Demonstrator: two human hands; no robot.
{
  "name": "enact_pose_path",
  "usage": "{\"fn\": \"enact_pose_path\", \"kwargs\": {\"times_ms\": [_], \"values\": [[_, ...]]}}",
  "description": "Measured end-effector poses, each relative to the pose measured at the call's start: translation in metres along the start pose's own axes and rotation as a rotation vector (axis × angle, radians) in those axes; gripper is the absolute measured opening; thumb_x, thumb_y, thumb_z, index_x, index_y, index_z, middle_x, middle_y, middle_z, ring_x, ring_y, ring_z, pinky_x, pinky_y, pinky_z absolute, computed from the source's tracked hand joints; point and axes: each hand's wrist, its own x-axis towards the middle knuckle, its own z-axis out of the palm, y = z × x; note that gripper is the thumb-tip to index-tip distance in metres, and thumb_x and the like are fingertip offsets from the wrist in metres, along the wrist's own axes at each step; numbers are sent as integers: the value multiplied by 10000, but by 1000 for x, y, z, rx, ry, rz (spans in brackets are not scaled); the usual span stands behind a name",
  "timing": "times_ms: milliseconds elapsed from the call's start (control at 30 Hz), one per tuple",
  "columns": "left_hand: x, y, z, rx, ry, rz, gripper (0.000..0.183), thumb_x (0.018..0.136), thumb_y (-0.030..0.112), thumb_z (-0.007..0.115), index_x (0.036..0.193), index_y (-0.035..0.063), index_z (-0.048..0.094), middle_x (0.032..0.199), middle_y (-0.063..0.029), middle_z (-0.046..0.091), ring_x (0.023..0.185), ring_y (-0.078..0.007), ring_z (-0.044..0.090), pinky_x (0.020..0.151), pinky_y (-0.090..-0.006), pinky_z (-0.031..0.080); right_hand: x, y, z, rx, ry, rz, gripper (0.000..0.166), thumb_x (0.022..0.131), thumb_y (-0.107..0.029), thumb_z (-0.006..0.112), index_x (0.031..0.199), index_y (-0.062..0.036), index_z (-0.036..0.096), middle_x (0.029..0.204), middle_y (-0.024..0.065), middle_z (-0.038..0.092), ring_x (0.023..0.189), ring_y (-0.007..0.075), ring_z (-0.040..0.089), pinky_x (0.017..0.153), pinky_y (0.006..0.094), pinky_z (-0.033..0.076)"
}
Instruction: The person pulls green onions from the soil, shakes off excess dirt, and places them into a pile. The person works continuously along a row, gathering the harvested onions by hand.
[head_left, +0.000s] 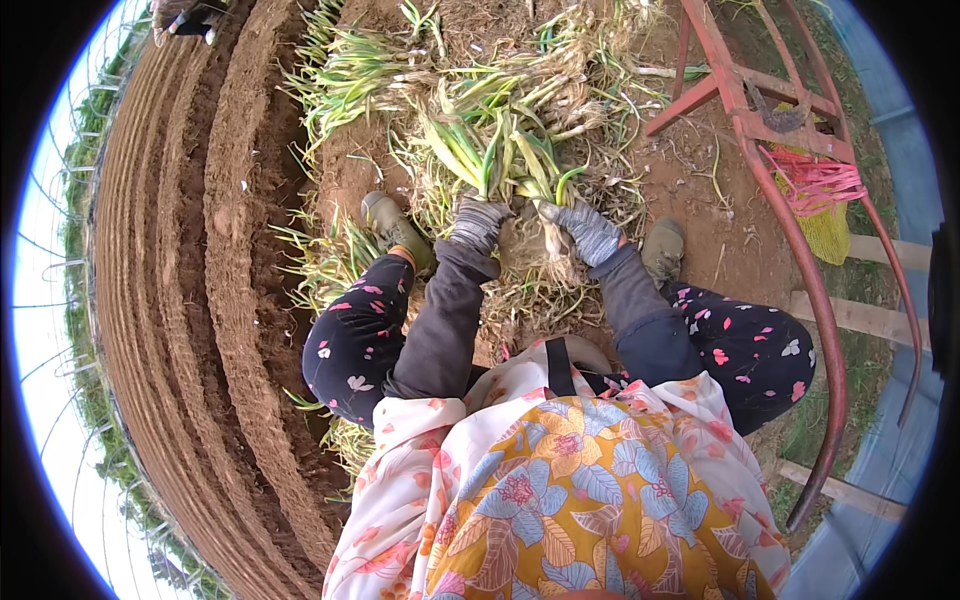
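Observation:
My left hand (480, 223), in a grey knitted glove, is closed around the stalks of a bunch of green onions (463, 154); its yellow-green leaves fan out ahead of the fist. Beside it, my gloved right hand (587, 231) grips a second bunch of green onions (538, 161), whose pale roots (556, 241) hang below the fingers. Both hands are between my knees, a small gap apart. Under and around them lies a litter of dry leaves and trimmings (536, 289). The fingertips are partly hidden.
Piled green onions (555, 90) lie ahead, and more (349, 75) at the left. Ridged brown soil (225, 225) runs along the left side. A red metal frame (780, 195) stands at the right, with pink twine (814, 180) and a yellow net bag (825, 232). A person's hand (184, 22) shows at top left.

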Motion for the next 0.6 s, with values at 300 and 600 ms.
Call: {"fn": "enact_pose_path", "kwargs": {"times_ms": [300,600], "values": [[5,32,6,-302,475,-232,214,685,66,623,882,5,563,686,-71,595,538,-155,536,504,-277,441,3,10,-8,-162,41,-7,320,759,-237,622,976,-8,574,811,17,591,703,116,491,657,275,412],[3,-42,-14,570,-182,193,304,712,327,587,851,56,599,707,-141,590,680,-266,570,622,-354,447,-7,-9,-19,51,225,-181,230,792,-220,589,958,-62,589,792,-23,565,677,59,483,591,216,391]]}}
